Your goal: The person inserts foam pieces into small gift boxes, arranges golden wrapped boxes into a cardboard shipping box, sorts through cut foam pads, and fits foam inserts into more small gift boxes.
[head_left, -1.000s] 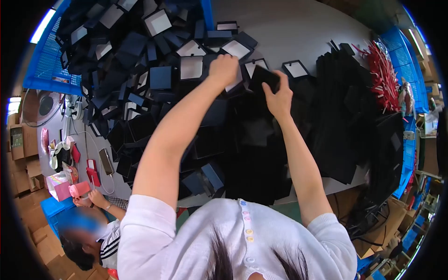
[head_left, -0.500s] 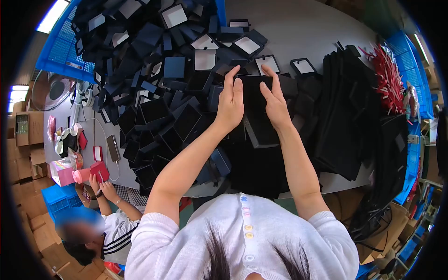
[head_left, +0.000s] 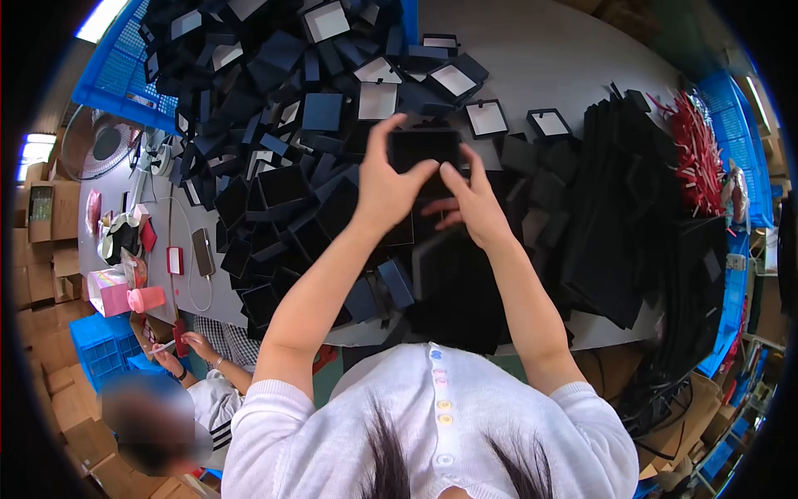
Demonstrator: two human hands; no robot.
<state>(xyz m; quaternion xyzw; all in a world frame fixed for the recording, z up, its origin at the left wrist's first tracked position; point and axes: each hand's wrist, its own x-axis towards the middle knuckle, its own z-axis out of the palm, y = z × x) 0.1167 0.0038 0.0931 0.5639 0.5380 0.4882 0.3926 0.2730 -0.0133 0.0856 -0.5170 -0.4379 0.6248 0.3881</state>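
Note:
Between my two hands is a small black box [head_left: 422,150], its dark inner face turned up toward me. My left hand [head_left: 388,185] wraps round its left side, the thumb along the near edge. My right hand [head_left: 480,200] grips the near right corner with thumb and forefinger; its lower fingers are spread and a little blurred. Below the hands lie black padded sheets [head_left: 457,274] on the table. A pile of dark blue and black boxes [head_left: 322,112] fills the area to the left, and several open boxes with white insides [head_left: 486,118] lie beyond.
Stacked black sheets [head_left: 611,208] and a bunch of red ribbons [head_left: 697,158] lie to the right, beside a blue crate [head_left: 731,150]. A phone [head_left: 202,252] on a cable and a fan [head_left: 104,143] are at left. A co-worker's hands [head_left: 170,358] hold something at lower left.
My hands have moved left with the black box, which now lies wider across them. My right thumb has shifted to its near edge. The co-worker's hands have dropped lower, below the table edge.

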